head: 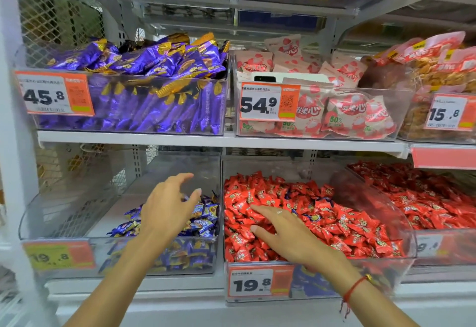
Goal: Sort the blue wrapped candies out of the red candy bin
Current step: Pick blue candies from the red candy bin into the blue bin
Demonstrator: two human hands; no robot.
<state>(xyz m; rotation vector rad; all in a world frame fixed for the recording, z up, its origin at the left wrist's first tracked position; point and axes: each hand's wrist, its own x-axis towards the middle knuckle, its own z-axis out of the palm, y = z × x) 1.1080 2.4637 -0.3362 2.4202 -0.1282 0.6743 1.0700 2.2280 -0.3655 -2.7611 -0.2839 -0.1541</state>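
Resting flat on the red candies, the right hand has straight fingers and holds nothing. A few blue wrapped candies peek out beside its fingers, mostly buried. The left hand hovers spread and empty over the blue candy bin. A 19.8 price tag covers the red candy bin front.
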